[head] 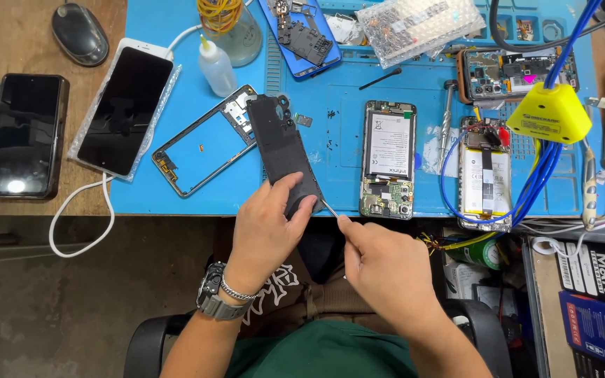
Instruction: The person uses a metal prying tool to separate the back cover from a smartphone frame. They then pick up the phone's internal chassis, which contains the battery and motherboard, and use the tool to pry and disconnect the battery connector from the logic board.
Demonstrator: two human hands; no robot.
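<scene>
Left hand (266, 227) grips the near end of a black phone back cover (283, 155), held tilted over the front edge of the blue repair mat (176, 59). Right hand (385, 269) pinches a thin metal pick (329, 208), tip touching the cover's lower edge. Mat sits on a wooden bench (8, 42), cluttered w/ an empty phone frame (203, 141), an opened phone w/ battery showing (388, 159), a squeeze bottle (216, 66) & a yellow cable box (549, 113). Concrete floor (50, 315) below, black chair arms either side.
</scene>
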